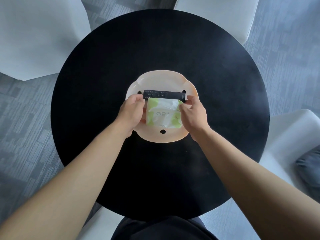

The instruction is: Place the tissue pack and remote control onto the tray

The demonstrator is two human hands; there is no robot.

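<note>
A pale peach, flower-shaped tray [161, 78] sits in the middle of a round black table [103, 66]. A black remote control [170, 95] lies crosswise on the tray. Just in front of it, a white and green tissue pack [161, 115] rests on the tray. My left hand [131, 111] grips the pack's left side, its fingertips close to the remote's left end. My right hand [194, 115] holds the pack's right side, with thumb and fingers pinching its upper right corner.
White chairs stand around the table at the far left [34, 35], far right [216, 14] and right [285, 144], the last with a grey cushion [310, 168]. Grey carpet [22, 122] surrounds the table. The tray has small dark keyhole cut-outs [162, 131].
</note>
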